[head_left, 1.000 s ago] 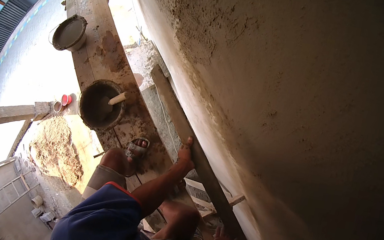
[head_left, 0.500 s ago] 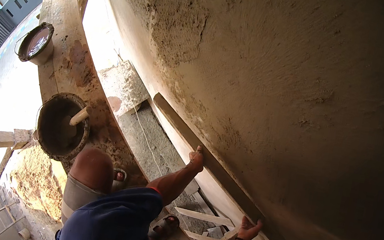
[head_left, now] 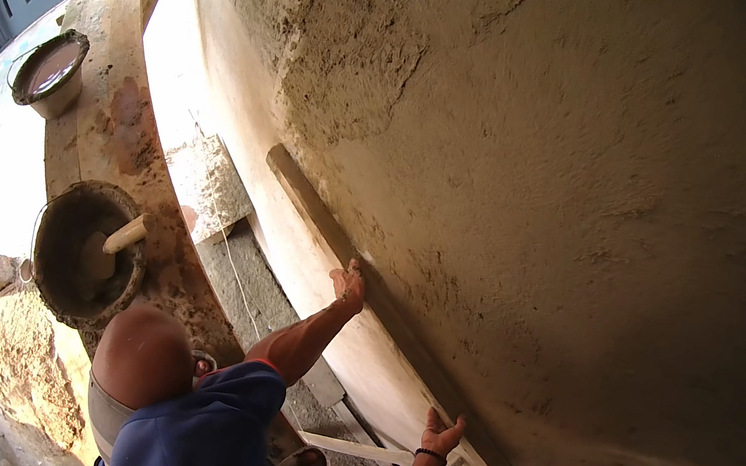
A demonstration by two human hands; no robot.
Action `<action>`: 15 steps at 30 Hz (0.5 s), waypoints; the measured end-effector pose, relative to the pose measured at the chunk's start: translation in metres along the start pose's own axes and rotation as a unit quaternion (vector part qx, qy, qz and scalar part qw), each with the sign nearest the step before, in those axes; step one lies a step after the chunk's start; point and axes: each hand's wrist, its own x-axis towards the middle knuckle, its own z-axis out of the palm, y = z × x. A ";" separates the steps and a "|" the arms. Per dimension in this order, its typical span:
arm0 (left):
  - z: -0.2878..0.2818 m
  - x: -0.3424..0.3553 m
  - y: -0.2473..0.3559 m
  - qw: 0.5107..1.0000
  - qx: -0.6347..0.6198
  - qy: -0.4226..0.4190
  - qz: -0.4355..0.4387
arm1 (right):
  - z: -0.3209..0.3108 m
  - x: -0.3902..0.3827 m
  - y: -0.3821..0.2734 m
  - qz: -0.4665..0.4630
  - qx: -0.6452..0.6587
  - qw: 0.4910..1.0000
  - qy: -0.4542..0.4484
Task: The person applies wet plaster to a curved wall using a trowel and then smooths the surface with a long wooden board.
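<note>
A long, straight wooden board point(head_left: 405, 337) lies slantwise against the plastered wall point(head_left: 591, 230). My left hand point(head_left: 347, 286) grips its lower edge near the middle, fingers partly hidden. Closer to the board's near right end, my right hand point(head_left: 442, 434), with a dark band at the wrist, holds the same edge between thumb and fingers. Rough, darker plaster patches mark the wall above the board, with a smoother surface around them.
A mud-stained plank scaffold point(head_left: 131, 114) runs along the left. On it stand a bucket of grey mortar point(head_left: 51, 298) with a pale handle sticking out, and a bucket of water point(head_left: 65, 98). Below are a sand heap point(head_left: 26, 363), wooden struts point(head_left: 357, 449) and a cord point(head_left: 237, 279).
The board has slid up and left along the wall, both hands moving with it and keeping their hold. My view has shifted slightly, so the buckets appear farther left.
</note>
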 end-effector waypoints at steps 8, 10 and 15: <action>-0.029 0.009 0.121 0.990 0.011 0.011 0.139 | 0.070 -0.031 0.026 0.017 0.062 0.995 -0.072; -0.026 -0.010 0.148 0.989 0.029 -0.014 0.148 | 0.079 -0.037 0.019 0.012 0.063 0.995 -0.078; -0.029 0.007 0.165 0.985 0.013 -0.003 0.170 | 0.099 -0.054 0.016 0.024 0.070 0.994 -0.083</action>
